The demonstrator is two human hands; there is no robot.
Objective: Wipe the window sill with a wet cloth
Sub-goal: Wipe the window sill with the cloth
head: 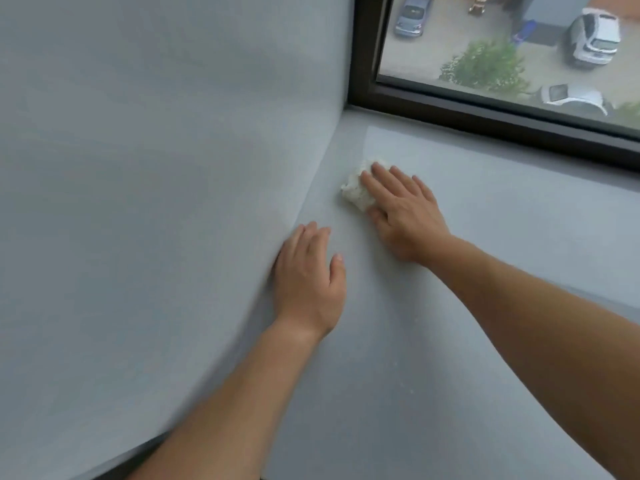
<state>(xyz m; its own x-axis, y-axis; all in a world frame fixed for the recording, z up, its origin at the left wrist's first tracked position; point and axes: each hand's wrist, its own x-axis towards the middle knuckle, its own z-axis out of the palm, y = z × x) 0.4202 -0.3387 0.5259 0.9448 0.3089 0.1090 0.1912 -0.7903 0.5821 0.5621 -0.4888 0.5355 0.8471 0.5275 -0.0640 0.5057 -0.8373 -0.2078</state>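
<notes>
The pale grey window sill (485, 209) runs from the left side wall to the right edge of the view. A small crumpled white cloth (355, 192) lies on the sill near its left corner. My right hand (403, 211) presses flat on the cloth with straight fingers and covers its right part. My left hand (310, 275) rests flat on the sill, fingers straight, its outer edge against the side wall. It holds nothing.
The grey side wall (156, 168) rises at the left of the sill. A dark window frame (467, 112) borders the sill at the back. Through the glass are parked cars (594, 38) and a bush far below.
</notes>
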